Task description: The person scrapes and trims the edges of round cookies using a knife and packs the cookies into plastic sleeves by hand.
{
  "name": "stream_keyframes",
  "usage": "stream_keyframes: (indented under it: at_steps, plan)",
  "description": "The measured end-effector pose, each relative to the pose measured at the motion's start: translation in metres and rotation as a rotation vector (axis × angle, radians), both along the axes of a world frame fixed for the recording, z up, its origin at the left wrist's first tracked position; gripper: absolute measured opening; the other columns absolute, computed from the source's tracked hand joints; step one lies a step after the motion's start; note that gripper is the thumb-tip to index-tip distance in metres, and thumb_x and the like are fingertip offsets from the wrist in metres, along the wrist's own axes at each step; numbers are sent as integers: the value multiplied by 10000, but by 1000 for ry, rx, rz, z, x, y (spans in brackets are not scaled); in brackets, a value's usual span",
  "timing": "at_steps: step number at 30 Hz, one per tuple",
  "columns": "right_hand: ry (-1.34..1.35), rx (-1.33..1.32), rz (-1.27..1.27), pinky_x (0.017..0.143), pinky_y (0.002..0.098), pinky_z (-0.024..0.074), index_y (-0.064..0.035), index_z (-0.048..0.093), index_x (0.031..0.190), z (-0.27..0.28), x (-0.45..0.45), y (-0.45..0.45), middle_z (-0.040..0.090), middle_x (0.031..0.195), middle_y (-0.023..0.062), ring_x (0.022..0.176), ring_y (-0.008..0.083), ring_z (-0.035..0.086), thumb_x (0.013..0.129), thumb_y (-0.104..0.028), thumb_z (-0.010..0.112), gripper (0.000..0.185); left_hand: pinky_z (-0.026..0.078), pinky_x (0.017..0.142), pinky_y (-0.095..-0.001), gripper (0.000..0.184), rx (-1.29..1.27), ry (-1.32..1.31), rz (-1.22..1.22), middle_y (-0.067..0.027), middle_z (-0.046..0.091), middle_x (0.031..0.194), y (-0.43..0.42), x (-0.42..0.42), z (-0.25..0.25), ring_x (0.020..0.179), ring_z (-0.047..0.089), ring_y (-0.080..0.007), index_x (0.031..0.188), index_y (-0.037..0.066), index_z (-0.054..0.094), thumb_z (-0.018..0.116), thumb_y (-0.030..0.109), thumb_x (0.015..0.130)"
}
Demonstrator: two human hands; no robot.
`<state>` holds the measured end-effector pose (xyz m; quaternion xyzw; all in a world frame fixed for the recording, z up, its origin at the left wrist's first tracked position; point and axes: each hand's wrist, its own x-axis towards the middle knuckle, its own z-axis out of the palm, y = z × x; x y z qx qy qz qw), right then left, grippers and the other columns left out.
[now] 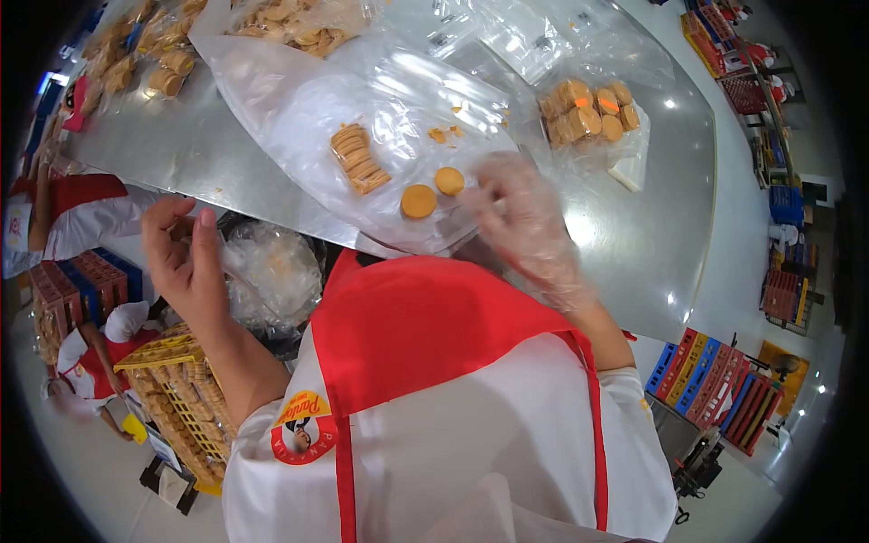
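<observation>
The right grip [525,226], gloved in thin, wrinkled clear plastic, is blurred; its fingers bend down just beside a paler round biscuit [450,181], and whether they are closed on anything or touching it cannot be told. The left grip [184,258], bare, is partly open, fingers loosely curled and thumb set apart, raised near a crumpled clear bag [276,276].

The paler biscuit lies flat beside a darker round biscuit [418,202]; both are smooth-faced golden-brown discs. Beyond them, a row of biscuits [359,161] lies with discs face to face, their edges forming close ribs. Broken crumbs [437,136] are scattered nearby. All rest on a glossy, creased translucent plastic sheet [299,122], spread over a smooth metal bench [625,244].

To the right, a clear bag of biscuits [584,118] bears orange stickers. At the far side is a heap of biscuits [294,27]; farther left, bagged biscuits [167,68] lie in clusters
</observation>
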<state>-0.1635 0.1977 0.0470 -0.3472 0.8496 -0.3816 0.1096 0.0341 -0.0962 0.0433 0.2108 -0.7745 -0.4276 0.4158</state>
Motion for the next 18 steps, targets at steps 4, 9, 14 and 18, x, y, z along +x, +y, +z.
stream_keyframes:
  at_steps: [4,9,14,18]
  plan:
    - [94,79,297,717,435,537,-56,596,1090,-39,10,-29,586,1156,155,932,338,642,861,-212,653,283,362,576,-193,180,-130,5,-29,-41,537,1099,1,1,1,688,467,-60,1073,8,567,643,24,910]
    - [153,226,341,746,445,544,-77,561,1086,-53,14,-35,568,1168,146,951,370,632,875,-205,621,254,420,669,-212,151,37,45,27,-68,541,1065,4,19,4,769,508,-88,1023,-16,590,663,11,894]
    - [127,318,332,746,459,537,-87,559,1082,-44,18,-39,581,1128,150,958,381,626,882,-203,608,237,431,674,-220,161,86,20,41,-56,540,1056,6,28,-4,768,512,-97,1022,-9,591,669,10,882]
    - [210,322,294,767,471,521,-84,569,1073,-63,19,-42,593,1093,152,968,380,619,878,-215,615,239,453,717,-244,157,-11,14,45,-47,547,1026,6,26,-9,836,533,-121,997,8,590,665,-14,861]
